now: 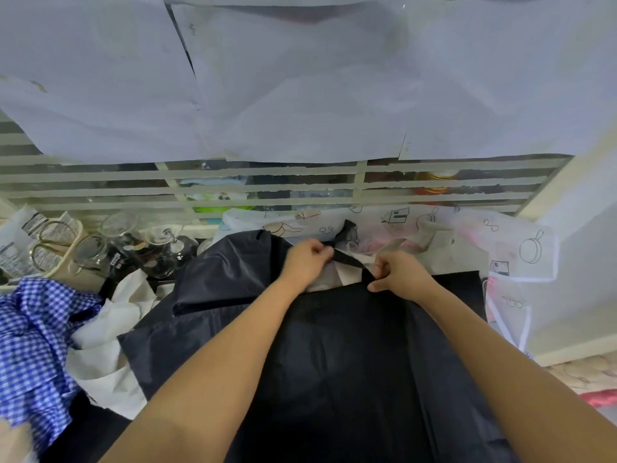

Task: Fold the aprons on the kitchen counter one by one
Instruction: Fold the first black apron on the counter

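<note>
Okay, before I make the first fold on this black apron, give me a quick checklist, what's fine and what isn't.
1. Left hand pinches the black strap: ok.
2. Right hand grips the strap where it meets the bib: ok.
3. Black apron lies flat: not ok, its left edge is folded over.
4. Glass jars stand apart from the apron: cannot tell, they are close to its left edge.
5. Nothing under the apron: not ok, beige cloth shows beneath the strap.
</note>
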{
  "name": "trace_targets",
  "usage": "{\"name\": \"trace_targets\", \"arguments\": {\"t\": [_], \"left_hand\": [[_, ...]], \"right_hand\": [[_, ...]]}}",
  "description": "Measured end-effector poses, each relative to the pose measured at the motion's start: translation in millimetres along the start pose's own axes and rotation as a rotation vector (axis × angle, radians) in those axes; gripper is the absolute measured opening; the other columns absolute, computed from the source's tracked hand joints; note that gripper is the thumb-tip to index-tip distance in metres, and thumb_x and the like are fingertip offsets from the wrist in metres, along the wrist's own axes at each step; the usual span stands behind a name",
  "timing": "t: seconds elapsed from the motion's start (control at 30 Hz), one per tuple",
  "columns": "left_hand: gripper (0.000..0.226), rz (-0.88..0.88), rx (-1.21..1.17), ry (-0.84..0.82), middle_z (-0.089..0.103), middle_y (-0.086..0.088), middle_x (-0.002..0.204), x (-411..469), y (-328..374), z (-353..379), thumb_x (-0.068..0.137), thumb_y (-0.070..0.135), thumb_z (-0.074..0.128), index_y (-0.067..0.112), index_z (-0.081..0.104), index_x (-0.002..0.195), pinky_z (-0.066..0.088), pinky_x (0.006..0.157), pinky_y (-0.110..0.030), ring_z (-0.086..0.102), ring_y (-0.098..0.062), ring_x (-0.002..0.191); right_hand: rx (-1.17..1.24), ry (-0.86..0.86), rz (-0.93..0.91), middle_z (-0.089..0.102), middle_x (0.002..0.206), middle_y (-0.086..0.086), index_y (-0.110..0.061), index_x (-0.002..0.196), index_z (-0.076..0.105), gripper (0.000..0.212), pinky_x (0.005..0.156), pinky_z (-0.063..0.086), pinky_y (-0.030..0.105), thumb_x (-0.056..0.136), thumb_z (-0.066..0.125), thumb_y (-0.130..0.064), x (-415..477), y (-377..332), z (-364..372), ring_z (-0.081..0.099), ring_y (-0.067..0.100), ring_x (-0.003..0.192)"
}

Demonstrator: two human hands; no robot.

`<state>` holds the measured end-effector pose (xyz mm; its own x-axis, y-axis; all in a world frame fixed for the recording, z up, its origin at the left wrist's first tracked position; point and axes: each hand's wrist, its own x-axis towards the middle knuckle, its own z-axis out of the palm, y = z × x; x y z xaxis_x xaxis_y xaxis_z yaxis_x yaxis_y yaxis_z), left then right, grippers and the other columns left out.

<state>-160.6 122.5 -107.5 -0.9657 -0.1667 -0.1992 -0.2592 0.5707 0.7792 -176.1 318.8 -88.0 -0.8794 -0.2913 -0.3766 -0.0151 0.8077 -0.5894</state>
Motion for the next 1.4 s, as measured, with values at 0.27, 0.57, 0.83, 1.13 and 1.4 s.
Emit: {"name": "trace_targets", "arguments": {"t": [0.27, 0.57, 0.83, 1.13, 1.4], "left_hand": [[0.054, 0.059, -0.310, 0.394, 0.055, 0.000, 0.118, 3.8, 47.5, -45.0, 0.098, 0.010, 0.046, 0.012, 0.025, 0.147, 0.044, 0.088, -0.018, 0.055, -0.008, 0.102], [0.071, 0.367, 0.790, -0.036, 0.034, -0.010, 0.153, -155.4, -76.2, 61.9, 0.089, 0.055, 0.035, 0.017, 0.031, 0.149, 0.040, 0.101, -0.060, 0.036, -0.034, 0.137], [0.086, 0.395, 0.758, -0.141, -0.013, -0.008, 0.160, -154.6, -126.3, 47.6, 0.090, 0.071, 0.024, 0.026, -0.017, 0.151, -0.004, 0.117, -0.052, -0.011, -0.028, 0.147], [0.092, 0.633, 0.845, -0.313, 0.020, -0.011, 0.158, -268.6, -158.5, 48.2, 0.083, 0.062, 0.047, 0.013, 0.013, 0.153, 0.015, 0.111, -0.050, 0.014, -0.028, 0.145], [0.136, 0.237, 1.006, -0.270, 0.026, -0.016, 0.153, -317.6, -207.8, 27.6, 0.047, 0.024, 0.089, 0.012, 0.005, 0.152, 0.006, 0.111, -0.060, 0.024, -0.040, 0.139]], "right_hand": [[-0.011, 0.162, -0.045, 0.058, 0.081, -0.003, -0.015, 0.083, 0.059, 0.017, 0.062, 0.037, 0.020, 0.078, 0.075, -0.010, 13.8, 6.1, -30.2, 0.054, 0.011, 0.076], [-0.480, 0.427, -0.251, 0.057, 0.118, 0.009, -0.011, 0.111, 0.060, 0.026, 0.098, 0.040, 0.035, 0.085, 0.065, -0.011, 16.5, -9.2, -8.8, 0.049, 0.026, 0.113], [-0.542, -0.042, -0.701, 0.025, 0.156, 0.001, -0.022, 0.142, 0.039, 0.062, 0.115, 0.016, 0.030, 0.090, 0.052, -0.052, -131.6, 54.9, 121.9, 0.012, 0.017, 0.147], [-0.722, -0.230, -0.386, -0.004, 0.159, -0.002, -0.039, 0.147, -0.016, 0.111, 0.116, 0.011, 0.046, 0.079, 0.071, -0.046, -206.7, 111.0, 168.6, -0.008, 0.029, 0.144], [-0.824, 0.016, -0.457, 0.057, 0.135, 0.003, -0.029, 0.129, 0.059, 0.071, 0.098, 0.043, 0.038, 0.064, 0.087, -0.031, -229.7, 91.1, 201.1, 0.056, 0.026, 0.122]]}}
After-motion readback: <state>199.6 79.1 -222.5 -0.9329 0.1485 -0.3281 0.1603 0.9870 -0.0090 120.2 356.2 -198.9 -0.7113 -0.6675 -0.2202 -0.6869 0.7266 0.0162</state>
